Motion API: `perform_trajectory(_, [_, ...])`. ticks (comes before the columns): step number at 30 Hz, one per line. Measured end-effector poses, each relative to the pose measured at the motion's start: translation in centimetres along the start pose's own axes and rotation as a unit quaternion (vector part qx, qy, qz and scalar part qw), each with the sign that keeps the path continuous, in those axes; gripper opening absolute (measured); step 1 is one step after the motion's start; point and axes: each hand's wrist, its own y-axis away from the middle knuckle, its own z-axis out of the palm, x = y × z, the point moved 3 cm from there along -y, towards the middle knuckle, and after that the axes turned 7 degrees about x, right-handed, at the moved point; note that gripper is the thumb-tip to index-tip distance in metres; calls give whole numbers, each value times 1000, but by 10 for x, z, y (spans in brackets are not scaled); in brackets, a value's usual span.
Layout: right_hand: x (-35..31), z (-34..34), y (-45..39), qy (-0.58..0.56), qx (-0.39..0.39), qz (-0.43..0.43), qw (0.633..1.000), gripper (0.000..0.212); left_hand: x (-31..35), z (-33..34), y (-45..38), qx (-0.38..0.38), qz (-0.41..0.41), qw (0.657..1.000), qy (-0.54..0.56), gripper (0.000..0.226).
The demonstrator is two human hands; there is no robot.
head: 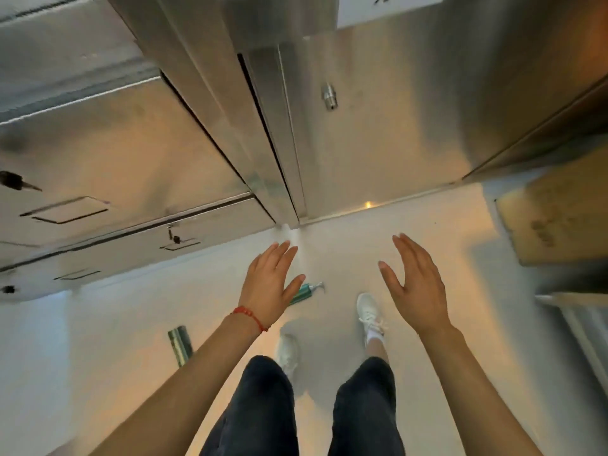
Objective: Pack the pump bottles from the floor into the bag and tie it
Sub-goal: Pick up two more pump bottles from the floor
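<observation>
While we stand by the steel cabinet (184,153), our left hand (268,287) and right hand (416,284) hover spread and empty; one pump bottle (304,292) lies on the floor (98,340) near the cabinet, another bottle (180,345) farther from it.

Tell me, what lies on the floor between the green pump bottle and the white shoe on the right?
Nothing: the head view shows only bare pale floor between the green pump bottle and the right white shoe.

Pump bottle (300,292): teal-green, white pump. Wrist string (250,315): red. Shoes (370,312): white. Trousers (260,409): dark. Cabinets (125,153): brushed steel-grey. Floor (98,357): pale, off-white.
</observation>
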Motion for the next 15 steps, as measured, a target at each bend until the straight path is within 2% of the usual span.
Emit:
perform_trajectory(3, [12,29,30,-15,27,60,998,51,-22,29,-2,-32,56,998,-10,52])
perform_trajectory(8, [36,84,61,-37,45,110,992,52,-56,95,-12,-56,70,996,1,49])
perform_trajectory(11, [66,125,71,-51,52,137,988,52,-76,153,-21,-75,61,995,12,47])
perform_trajectory(15, [119,203,81,-53,49,167,983,54,-115,257,-38,-105,-4,993,58,45])
